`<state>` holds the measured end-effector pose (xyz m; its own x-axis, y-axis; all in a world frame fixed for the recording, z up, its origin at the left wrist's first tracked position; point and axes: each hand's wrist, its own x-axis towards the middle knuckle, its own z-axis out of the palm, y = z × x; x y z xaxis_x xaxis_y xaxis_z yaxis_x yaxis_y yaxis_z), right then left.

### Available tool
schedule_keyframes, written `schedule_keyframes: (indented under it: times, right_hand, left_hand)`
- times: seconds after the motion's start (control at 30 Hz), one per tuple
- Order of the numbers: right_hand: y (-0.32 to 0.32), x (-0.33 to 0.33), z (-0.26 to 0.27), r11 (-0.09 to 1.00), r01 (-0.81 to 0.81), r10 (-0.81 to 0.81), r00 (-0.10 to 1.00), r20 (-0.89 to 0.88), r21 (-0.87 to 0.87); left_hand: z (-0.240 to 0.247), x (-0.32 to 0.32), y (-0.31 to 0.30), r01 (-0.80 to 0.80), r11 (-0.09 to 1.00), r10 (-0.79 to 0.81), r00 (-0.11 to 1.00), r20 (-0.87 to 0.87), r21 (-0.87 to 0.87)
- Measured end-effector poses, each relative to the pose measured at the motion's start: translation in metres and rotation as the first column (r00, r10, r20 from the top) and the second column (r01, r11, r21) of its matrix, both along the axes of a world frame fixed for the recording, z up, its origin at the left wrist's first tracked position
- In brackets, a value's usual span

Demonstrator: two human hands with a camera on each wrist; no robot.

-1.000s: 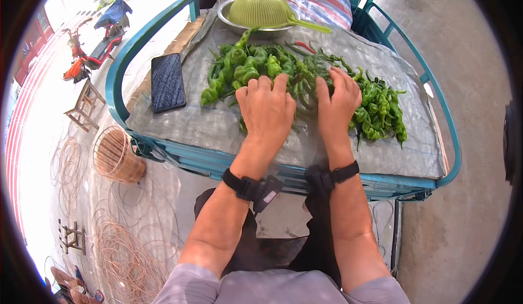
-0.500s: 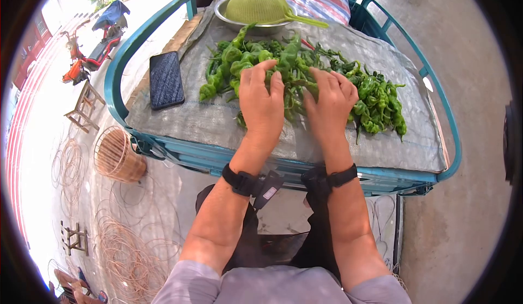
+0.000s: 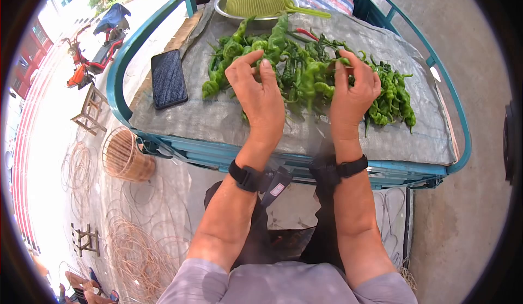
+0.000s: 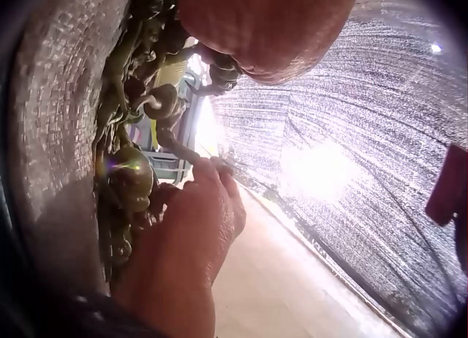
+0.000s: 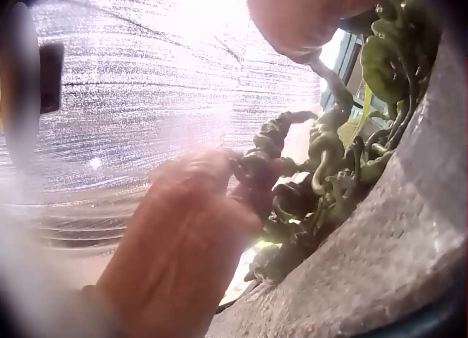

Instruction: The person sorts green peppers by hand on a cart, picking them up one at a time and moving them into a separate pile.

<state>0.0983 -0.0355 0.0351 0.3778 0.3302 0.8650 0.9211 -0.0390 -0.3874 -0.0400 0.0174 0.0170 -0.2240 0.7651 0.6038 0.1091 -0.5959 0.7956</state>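
My right hand (image 3: pixel 354 99) pinches a green pepper (image 3: pixel 310 78) by its stem end, and the wrinkled body hangs left of the fingertips. In the right wrist view, that pepper (image 5: pixel 333 96) dangles below the fingers. My left hand (image 3: pixel 257 94) is over the left of the pile, thumb and index finger close together at a green pepper (image 3: pixel 278 34) that points away from me. In the right wrist view, the left hand (image 5: pixel 186 228) grips a twisted pepper (image 5: pixel 270 137). Under both hands lies the pile of green peppers (image 3: pixel 226 59), with smaller ones (image 3: pixel 395 97) heaped on the right.
A grey woven sheet (image 3: pixel 218 121) covers the cart bed, bordered by a teal rail (image 3: pixel 117 75). A phone (image 3: pixel 169 79) lies at the left. Behind the pile, a yellow-green strainer (image 3: pixel 256 0) sits over a metal basin (image 3: pixel 220 7). A red pepper (image 3: pixel 306 33) lies nearby.
The hands have spread apart, the right one rightward with a green pepper between its fingers. The long green pepper by the left hand has shifted left and away from me.
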Motion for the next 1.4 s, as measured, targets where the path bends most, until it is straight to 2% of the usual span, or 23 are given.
schedule_keyframes:
  times: [0.1, 0.2, 0.33, 0.43, 0.47, 0.53, 0.63, 0.67, 0.73, 0.77, 0.83, 0.87, 0.93, 0.97, 1.1, 1.13, 1.23, 1.33, 1.4]
  right_hand:
    - [-0.006, 0.001, 0.008, 0.951, -0.178, 0.25, 0.924, -0.288, 0.255]
    - [-0.007, 0.003, 0.007, 0.881, -0.312, 0.444, 0.803, -0.397, 0.355]
    - [-0.01, 0.007, 0.01, 0.774, -0.386, 0.625, 0.598, -0.502, 0.502]
    - [-0.013, 0.01, 0.016, 0.665, -0.393, 0.743, 0.433, -0.51, 0.635]
    - [-0.013, 0.012, 0.017, 0.633, -0.39, 0.773, 0.367, -0.518, 0.669]
    - [-0.015, 0.017, 0.017, 0.568, -0.374, 0.823, 0.231, -0.519, 0.733]
    - [-0.014, 0.028, 0.011, 0.452, -0.371, 0.877, 0.018, -0.481, 0.811]
    - [-0.015, 0.03, 0.009, 0.475, -0.384, 0.865, 0.039, -0.5, 0.792]
    - [-0.018, 0.029, 0.012, 0.519, -0.408, 0.841, 0.083, -0.535, 0.751]
    - [-0.02, 0.028, 0.014, 0.598, -0.382, 0.797, 0.189, -0.573, 0.705]
    - [-0.024, 0.019, 0.021, 0.738, -0.299, 0.673, 0.391, -0.628, 0.605]
    - [-0.024, 0.016, 0.02, 0.766, -0.27, 0.636, 0.453, -0.625, 0.584]
    - [-0.024, 0.013, 0.02, 0.815, -0.203, 0.55, 0.57, -0.611, 0.543]
    - [-0.025, 0.015, 0.019, 0.828, -0.198, 0.527, 0.594, -0.608, 0.525]
    - [-0.026, 0.026, 0.011, 0.863, -0.175, 0.462, 0.654, -0.599, 0.474]
    - [-0.027, 0.028, 0.01, 0.868, -0.169, 0.452, 0.661, -0.599, 0.468]
    - [-0.028, 0.028, 0.01, 0.849, -0.172, 0.491, 0.609, -0.623, 0.5]
    - [-0.029, 0.026, 0.01, 0.853, -0.21, 0.497, 0.607, -0.62, 0.478]
    - [-0.03, 0.023, 0.012, 0.863, -0.229, 0.487, 0.614, -0.621, 0.45]
  left_hand:
    - [-0.002, 0.004, 0.001, 0.002, 0.998, 0.004, 0.995, -0.098, 0.061]
    - [-0.004, 0.003, -0.004, 0.014, 1.0, -0.015, 0.928, -0.371, -0.005]
    - [-0.004, 0.013, -0.013, -0.153, 0.956, 0.257, 0.85, -0.459, 0.251]
    - [0.012, 0.012, -0.019, 0.134, 0.938, 0.016, 0.904, -0.427, 0.319]
    - [0.012, 0.013, -0.021, 0.253, 0.931, -0.119, 0.892, -0.436, 0.263]
    - [0.011, 0.017, -0.026, 0.48, 0.865, -0.381, 0.82, -0.427, 0.15]
    - [0.004, 0.024, -0.034, 0.619, 0.785, -0.541, 0.689, -0.483, 0.004]
    - [-0.002, 0.028, -0.034, 0.666, 0.745, -0.584, 0.671, -0.457, 0.025]
    - [-0.003, 0.033, -0.036, 0.687, 0.724, -0.653, 0.659, -0.372, -0.054]
    - [-0.003, 0.035, -0.037, 0.699, 0.709, -0.685, 0.652, -0.326, -0.092]
    - [0.008, 0.032, -0.04, 0.617, 0.782, -0.603, 0.714, -0.356, -0.087]
    - [0.011, 0.031, -0.041, 0.574, 0.815, -0.56, 0.741, -0.371, -0.083]
    - [0.006, 0.035, -0.035, 0.451, 0.891, -0.402, 0.835, -0.376, 0.049]
    - [0.003, 0.038, -0.032, 0.383, 0.917, -0.319, 0.873, -0.37, 0.114]
    - [0.005, 0.034, -0.026, 0.262, 0.961, -0.22, 0.92, -0.325, 0.092]
    - [0.003, 0.035, -0.023, 0.167, 0.971, -0.093, 0.921, -0.379, 0.169]
    - [-0.003, 0.034, -0.013, 0.036, 0.964, 0.121, 0.82, -0.559, 0.262]
    - [-0.006, 0.037, -0.014, -0.02, 0.969, 0.201, 0.641, -0.741, 0.246]
    - [-0.008, 0.041, -0.016, 0.0, 0.977, 0.162, 0.648, -0.744, 0.212]
